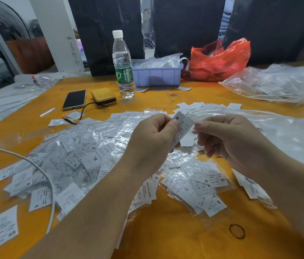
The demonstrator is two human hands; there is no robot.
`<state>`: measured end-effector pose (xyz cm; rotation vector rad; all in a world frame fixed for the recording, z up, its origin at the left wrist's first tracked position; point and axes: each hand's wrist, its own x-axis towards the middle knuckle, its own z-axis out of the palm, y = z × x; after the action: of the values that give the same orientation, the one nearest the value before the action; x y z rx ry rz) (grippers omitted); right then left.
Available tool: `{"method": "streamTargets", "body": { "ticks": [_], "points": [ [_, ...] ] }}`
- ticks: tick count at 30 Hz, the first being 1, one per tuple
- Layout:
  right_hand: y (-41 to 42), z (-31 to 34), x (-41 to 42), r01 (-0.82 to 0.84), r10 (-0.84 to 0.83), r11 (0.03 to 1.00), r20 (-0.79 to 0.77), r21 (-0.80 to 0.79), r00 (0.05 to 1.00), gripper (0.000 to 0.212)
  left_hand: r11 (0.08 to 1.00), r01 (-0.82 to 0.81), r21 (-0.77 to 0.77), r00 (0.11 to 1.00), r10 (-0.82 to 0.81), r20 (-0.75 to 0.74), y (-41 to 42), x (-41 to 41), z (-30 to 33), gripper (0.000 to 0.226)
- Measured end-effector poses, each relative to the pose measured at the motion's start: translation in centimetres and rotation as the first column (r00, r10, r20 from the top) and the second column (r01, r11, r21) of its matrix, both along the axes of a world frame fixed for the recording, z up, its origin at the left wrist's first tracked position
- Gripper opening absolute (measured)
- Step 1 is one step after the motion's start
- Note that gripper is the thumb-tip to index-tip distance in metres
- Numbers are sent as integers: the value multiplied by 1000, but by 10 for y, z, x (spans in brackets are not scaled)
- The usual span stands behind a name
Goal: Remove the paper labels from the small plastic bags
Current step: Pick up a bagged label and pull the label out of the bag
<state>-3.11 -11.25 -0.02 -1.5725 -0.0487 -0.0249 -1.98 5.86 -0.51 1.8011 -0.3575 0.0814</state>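
Note:
Above the middle of the table, my left hand (pixel 153 139) pinches a white paper label marked M (pixel 182 128) between thumb and fingers. My right hand (pixel 227 137) holds its fingertips at the label's right edge; whether a clear bag surrounds the label I cannot tell. Below and to the left lies a wide heap of small plastic bags with labels (pixel 91 157), sizes XL, M and S showing. Another cluster of bagged labels (pixel 203 184) lies under my right wrist. Loose white labels (pixel 199 106) lie farther back.
A water bottle (pixel 123 64), a phone (pixel 74 100) and a yellow power bank (pixel 103 96) stand behind the heap. A lilac bin (pixel 156 74), a red bag (pixel 220 60) and clear plastic sheets (pixel 278 83) sit at the back. A white cable (pixel 43 176) crosses left.

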Motion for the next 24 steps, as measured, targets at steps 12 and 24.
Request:
{"method": "streamTargets", "body": {
  "ticks": [12, 24],
  "points": [
    [-2, 0, 1, -50, 50, 998, 1, 41, 999, 15, 997, -62, 46, 998, 62, 19, 2, 4, -3, 22],
    [-1, 0, 1, -50, 50, 999, 7, 10, 999, 24, 985, -39, 171, 994, 20, 107, 0, 1, -5, 23]
  ]
}}
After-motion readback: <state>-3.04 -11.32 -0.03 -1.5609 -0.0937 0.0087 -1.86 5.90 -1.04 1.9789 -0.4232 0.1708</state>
